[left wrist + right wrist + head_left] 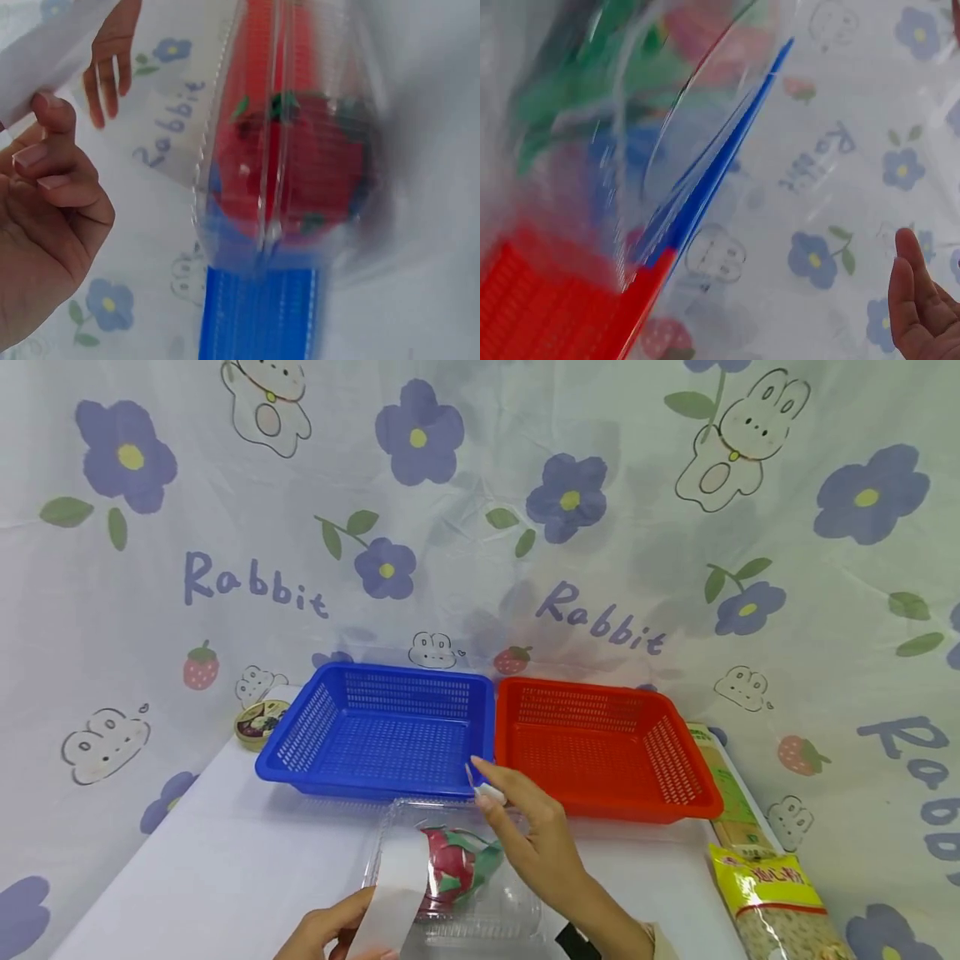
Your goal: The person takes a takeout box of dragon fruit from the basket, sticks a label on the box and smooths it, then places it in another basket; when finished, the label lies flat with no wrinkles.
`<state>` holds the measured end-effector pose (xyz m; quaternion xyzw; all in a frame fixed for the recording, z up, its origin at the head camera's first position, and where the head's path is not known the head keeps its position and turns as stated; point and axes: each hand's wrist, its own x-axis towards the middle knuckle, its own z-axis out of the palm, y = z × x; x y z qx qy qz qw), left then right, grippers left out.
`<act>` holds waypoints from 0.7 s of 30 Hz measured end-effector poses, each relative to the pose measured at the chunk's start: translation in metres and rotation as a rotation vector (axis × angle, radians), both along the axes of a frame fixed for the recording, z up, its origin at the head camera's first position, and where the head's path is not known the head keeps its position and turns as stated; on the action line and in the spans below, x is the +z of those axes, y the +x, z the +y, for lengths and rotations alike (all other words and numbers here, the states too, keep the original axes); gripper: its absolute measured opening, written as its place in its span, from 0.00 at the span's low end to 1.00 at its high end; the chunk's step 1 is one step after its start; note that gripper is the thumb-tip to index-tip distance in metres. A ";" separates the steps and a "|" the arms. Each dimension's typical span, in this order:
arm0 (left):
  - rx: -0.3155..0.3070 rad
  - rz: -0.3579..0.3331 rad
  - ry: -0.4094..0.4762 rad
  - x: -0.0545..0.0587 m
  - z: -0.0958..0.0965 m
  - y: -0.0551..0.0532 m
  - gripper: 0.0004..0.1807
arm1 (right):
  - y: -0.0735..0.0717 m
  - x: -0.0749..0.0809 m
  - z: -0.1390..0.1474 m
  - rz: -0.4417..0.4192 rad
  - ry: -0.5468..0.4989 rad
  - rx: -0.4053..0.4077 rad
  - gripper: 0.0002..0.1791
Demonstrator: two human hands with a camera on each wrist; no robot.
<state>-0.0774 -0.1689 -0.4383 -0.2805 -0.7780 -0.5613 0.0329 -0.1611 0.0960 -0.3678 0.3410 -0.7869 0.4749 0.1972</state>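
Note:
My left hand [330,927] pinches a white paper strip [399,877] between its thumb and fingers. The strip stands in front of a clear plastic clamshell box [517,902], whose contents are a red fruit with green scales [453,868], like a dragon fruit. Over the box's far right corner reaches my right hand [536,843], thumb and index finger fairly straight and a little apart. A small white patch shows between those fingertips; I cannot tell what it is. In the left wrist view the fruit [300,172] is blurred. Whether the box rests on the table or is lifted is unclear.
Behind the box stand a blue basket [397,747] on the left and a red basket [577,756] on the right. A round tin [258,724] lies at the far left. Along the right edge are a green-and-yellow packet [735,810] and a yellow-topped bag [783,910].

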 end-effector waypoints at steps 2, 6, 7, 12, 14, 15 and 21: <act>0.076 -0.004 -0.018 -0.002 -0.005 0.004 0.27 | -0.009 -0.001 0.003 0.072 0.031 -0.048 0.27; 0.273 -0.091 -0.074 -0.002 -0.018 0.010 0.25 | -0.022 -0.013 0.008 0.285 0.213 -0.184 0.27; 0.319 -0.115 -0.095 -0.001 -0.021 0.011 0.25 | -0.024 -0.017 0.009 0.351 0.269 -0.219 0.27; 0.564 -0.257 -0.171 0.006 -0.035 0.006 0.29 | -0.036 -0.037 0.014 0.625 0.498 -0.333 0.30; 0.631 -0.330 -0.191 0.009 -0.042 0.001 0.31 | -0.038 -0.045 0.015 0.671 0.563 -0.355 0.31; 0.644 -0.350 -0.192 0.011 -0.045 -0.001 0.32 | -0.038 -0.048 0.016 0.683 0.584 -0.360 0.31; 0.638 -0.473 -0.135 0.007 -0.058 -0.011 0.41 | -0.037 -0.071 0.014 0.712 0.637 -0.361 0.33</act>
